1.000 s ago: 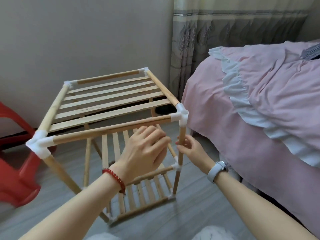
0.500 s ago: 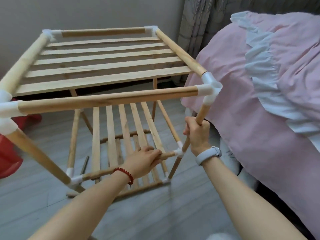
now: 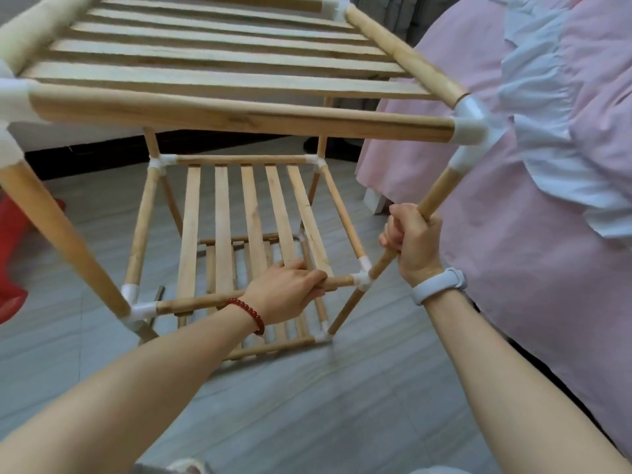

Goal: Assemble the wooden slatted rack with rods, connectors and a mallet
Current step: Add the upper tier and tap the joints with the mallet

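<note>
As the three-tier wooden rack [image 3: 239,118] stands on the floor beside a pink bed [image 3: 547,200], the left hand [image 3: 285,290] grips the middle front rod [image 3: 191,304] and the right hand [image 3: 415,241] clasps the corner upright [image 3: 441,189], apparently seating the connector [image 3: 363,277]; next, likely a firm push home.

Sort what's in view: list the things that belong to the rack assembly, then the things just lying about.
Part of the job:
wooden rack
upright rod gripped by the right hand
front rod of the middle shelf, gripped by the left hand
white corner connector

Lying about:
pink bed cover
red plastic item
</note>
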{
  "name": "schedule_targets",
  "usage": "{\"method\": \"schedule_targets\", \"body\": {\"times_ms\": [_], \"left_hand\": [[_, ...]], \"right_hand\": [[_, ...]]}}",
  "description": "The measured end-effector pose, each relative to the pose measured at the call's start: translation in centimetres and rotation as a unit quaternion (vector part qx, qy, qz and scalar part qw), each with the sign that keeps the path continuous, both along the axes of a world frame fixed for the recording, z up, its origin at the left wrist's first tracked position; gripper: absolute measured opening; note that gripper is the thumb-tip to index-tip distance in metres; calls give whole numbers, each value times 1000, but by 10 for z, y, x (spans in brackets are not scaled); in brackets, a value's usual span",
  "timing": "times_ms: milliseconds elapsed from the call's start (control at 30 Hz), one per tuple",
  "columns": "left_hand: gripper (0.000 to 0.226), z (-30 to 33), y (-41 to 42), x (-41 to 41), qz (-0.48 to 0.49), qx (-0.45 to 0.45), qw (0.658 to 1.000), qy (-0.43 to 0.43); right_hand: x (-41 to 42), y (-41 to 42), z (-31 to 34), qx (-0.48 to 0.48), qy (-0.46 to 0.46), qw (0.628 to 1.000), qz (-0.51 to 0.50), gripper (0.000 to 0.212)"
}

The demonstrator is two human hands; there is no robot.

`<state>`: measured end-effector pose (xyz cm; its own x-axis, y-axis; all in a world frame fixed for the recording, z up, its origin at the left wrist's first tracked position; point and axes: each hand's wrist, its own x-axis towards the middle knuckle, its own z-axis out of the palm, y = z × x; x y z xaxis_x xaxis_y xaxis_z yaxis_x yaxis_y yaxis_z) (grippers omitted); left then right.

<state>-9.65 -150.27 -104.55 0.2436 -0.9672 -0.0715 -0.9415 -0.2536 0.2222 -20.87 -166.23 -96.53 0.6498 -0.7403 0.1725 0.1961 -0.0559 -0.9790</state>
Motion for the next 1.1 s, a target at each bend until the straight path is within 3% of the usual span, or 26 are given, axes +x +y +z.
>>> {"method": "schedule_targets", "body": {"times_ms": [233, 400, 600, 733, 800, 833, 900, 967, 1033, 1100], "left_hand": [[32, -7, 16, -5, 23, -18, 1000, 6], [28, 13, 31, 0, 41, 25, 998, -43], [29, 25, 48, -1, 53, 75, 988, -121], [24, 38, 53, 4, 88, 118, 975, -164], [26, 50, 59, 1, 128, 132, 976, -115], [29, 58, 63, -1, 152, 115, 979, -76], [27, 83, 75, 0, 194, 18, 981, -27], [15, 116, 86, -3, 221, -120, 968, -7], [11, 150, 98, -11, 230, -290, 929, -9], [17, 181, 105, -25, 216, -473, 852, -63]], "right_hand": [[-3, 22, 4, -38, 71, 997, -14, 48], [1, 52, 21, -89, 144, 986, -2, 41], [-10, 87, 33, -66, 207, 974, 67, 44], [-10, 107, 37, -98, 228, 962, 113, 35], [-16, 116, 37, -124, 243, 945, 178, 15], [-20, 119, 38, -127, 258, 931, 225, 8], [-30, 113, 45, -150, 290, 901, 286, 36], [-37, 100, 60, -193, 261, 916, 237, 42], [-40, 86, 86, -242, 161, 950, 115, 32], [-38, 73, 112, -335, 51, 941, 6, 28]]}}
